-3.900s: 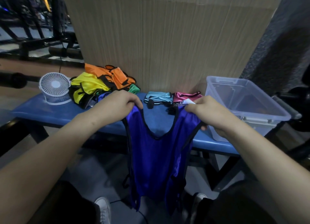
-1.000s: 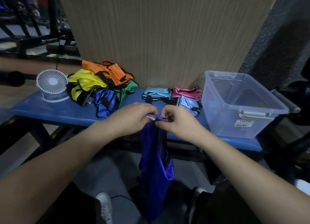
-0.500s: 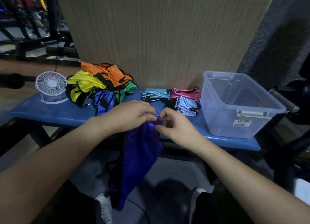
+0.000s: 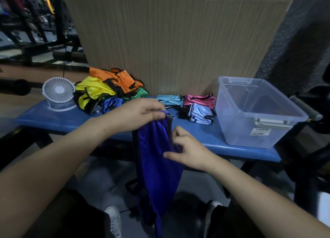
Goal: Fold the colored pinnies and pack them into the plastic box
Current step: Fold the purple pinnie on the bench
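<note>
While the left hand (image 4: pixel 135 112) pinches the top edge of the purple pinny (image 4: pixel 157 159) between thumb and curled fingers (image 4: pixel 158 115), that arm reaches in from lower left, hand held just above the blue desk (image 4: pixel 59 120). Pinny hangs folded lengthwise from that pinch, down in front of the desk edge toward the floor. Right hand (image 4: pixel 187 150) sits lower, against the pinny's right edge, fingers curled into the fabric, gripping a bit of it; right forearm comes in from lower right. On the desk: unfolded pile of orange, yellow, green, blue pinnies (image 4: pixel 107 93) at left, beside a small white fan (image 4: pixel 58 93). Folded pinnies (image 4: pixel 189 105), light blue, pink, pale blue, lie mid-desk. Clear plastic box (image 4: pixel 257 112) stands at the right end; I can't see anything in it.
</note>
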The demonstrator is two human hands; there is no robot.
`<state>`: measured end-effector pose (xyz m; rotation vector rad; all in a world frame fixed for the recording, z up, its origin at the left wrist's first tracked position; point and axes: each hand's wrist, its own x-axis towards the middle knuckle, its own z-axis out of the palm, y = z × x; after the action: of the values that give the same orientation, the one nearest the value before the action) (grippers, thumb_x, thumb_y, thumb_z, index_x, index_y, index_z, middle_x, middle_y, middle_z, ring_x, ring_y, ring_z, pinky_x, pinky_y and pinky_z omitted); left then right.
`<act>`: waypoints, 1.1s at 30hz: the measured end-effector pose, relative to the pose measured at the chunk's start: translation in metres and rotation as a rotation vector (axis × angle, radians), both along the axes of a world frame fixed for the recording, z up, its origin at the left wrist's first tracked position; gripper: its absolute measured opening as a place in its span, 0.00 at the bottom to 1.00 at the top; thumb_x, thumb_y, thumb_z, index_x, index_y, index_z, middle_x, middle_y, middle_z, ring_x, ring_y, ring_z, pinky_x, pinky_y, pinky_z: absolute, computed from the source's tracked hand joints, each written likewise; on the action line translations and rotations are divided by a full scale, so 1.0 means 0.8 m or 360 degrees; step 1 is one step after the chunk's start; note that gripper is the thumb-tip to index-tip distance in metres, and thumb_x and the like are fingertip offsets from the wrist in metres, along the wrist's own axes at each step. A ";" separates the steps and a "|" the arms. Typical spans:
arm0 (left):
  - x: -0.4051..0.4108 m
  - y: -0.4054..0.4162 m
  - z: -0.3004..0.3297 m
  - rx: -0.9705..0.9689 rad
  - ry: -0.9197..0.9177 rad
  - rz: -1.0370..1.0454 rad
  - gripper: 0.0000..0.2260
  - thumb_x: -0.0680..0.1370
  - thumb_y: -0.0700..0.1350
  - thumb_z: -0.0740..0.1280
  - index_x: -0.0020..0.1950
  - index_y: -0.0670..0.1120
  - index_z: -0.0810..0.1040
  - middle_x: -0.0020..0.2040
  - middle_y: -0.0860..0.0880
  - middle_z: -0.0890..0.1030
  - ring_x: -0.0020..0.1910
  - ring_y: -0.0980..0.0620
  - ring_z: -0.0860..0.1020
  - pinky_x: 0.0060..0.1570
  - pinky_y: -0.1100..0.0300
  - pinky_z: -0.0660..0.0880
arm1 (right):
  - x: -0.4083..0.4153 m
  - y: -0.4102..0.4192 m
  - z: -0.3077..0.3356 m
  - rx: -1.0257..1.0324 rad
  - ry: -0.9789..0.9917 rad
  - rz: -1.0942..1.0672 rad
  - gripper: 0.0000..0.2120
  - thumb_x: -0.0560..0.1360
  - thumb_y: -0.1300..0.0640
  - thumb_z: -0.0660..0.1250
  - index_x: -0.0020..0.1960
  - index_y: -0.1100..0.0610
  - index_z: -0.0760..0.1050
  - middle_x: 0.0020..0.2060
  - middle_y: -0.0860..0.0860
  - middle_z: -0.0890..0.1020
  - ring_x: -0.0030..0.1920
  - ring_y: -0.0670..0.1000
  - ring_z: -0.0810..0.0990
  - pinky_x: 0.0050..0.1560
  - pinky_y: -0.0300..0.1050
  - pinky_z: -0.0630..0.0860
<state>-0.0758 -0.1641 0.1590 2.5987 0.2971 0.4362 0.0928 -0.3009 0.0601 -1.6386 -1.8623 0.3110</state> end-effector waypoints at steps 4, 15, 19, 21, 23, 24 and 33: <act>-0.002 0.000 0.007 -0.0014 -0.0033 0.0016 0.05 0.82 0.45 0.64 0.48 0.50 0.79 0.47 0.51 0.79 0.48 0.58 0.76 0.49 0.70 0.69 | 0.004 0.001 -0.009 -0.0288 -0.0708 -0.0057 0.23 0.72 0.37 0.70 0.45 0.58 0.79 0.50 0.49 0.66 0.49 0.50 0.63 0.55 0.50 0.69; -0.020 0.022 0.016 0.0081 0.0091 0.0213 0.08 0.82 0.48 0.63 0.50 0.48 0.80 0.47 0.50 0.80 0.49 0.56 0.76 0.53 0.53 0.72 | 0.040 -0.017 -0.009 -0.0601 -0.0469 -0.0020 0.12 0.73 0.46 0.74 0.43 0.51 0.74 0.42 0.45 0.74 0.45 0.49 0.75 0.47 0.47 0.72; -0.026 0.031 0.015 0.0080 0.0070 0.0263 0.07 0.82 0.47 0.64 0.50 0.49 0.81 0.46 0.54 0.80 0.48 0.58 0.76 0.54 0.52 0.73 | 0.039 -0.029 -0.007 -0.0413 -0.0271 -0.0088 0.16 0.73 0.48 0.75 0.39 0.52 0.69 0.32 0.46 0.75 0.36 0.47 0.74 0.40 0.47 0.72; -0.030 0.034 0.015 0.0118 0.0077 0.0293 0.07 0.82 0.47 0.64 0.50 0.48 0.81 0.46 0.52 0.80 0.48 0.56 0.77 0.53 0.52 0.73 | 0.039 -0.033 -0.010 -0.0339 -0.0071 -0.0119 0.12 0.73 0.50 0.75 0.42 0.52 0.73 0.33 0.47 0.80 0.36 0.47 0.78 0.42 0.49 0.76; -0.034 0.037 0.017 0.0111 0.0075 0.0317 0.07 0.82 0.48 0.64 0.48 0.50 0.80 0.46 0.53 0.80 0.48 0.56 0.77 0.51 0.55 0.72 | 0.037 -0.037 -0.013 -0.0290 0.0180 -0.0115 0.09 0.75 0.54 0.74 0.44 0.50 0.73 0.35 0.47 0.84 0.38 0.48 0.82 0.44 0.53 0.78; -0.037 0.039 0.018 0.0091 0.0065 0.0331 0.07 0.82 0.48 0.64 0.48 0.53 0.80 0.46 0.54 0.80 0.48 0.58 0.77 0.51 0.56 0.72 | 0.037 -0.039 -0.014 -0.0257 0.0289 -0.0107 0.10 0.75 0.56 0.74 0.44 0.48 0.72 0.36 0.48 0.85 0.39 0.49 0.84 0.46 0.54 0.79; -0.044 0.044 0.033 0.0096 -0.0064 0.0488 0.05 0.81 0.47 0.66 0.49 0.50 0.81 0.45 0.50 0.81 0.48 0.53 0.78 0.51 0.53 0.73 | 0.033 -0.044 0.002 0.0047 0.0402 -0.0272 0.14 0.75 0.60 0.74 0.48 0.48 0.69 0.30 0.45 0.81 0.33 0.42 0.81 0.39 0.36 0.75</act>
<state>-0.1110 -0.1292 0.1853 2.6056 0.6828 0.6099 0.1195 -0.3364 0.0617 -1.6430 -1.5233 0.3952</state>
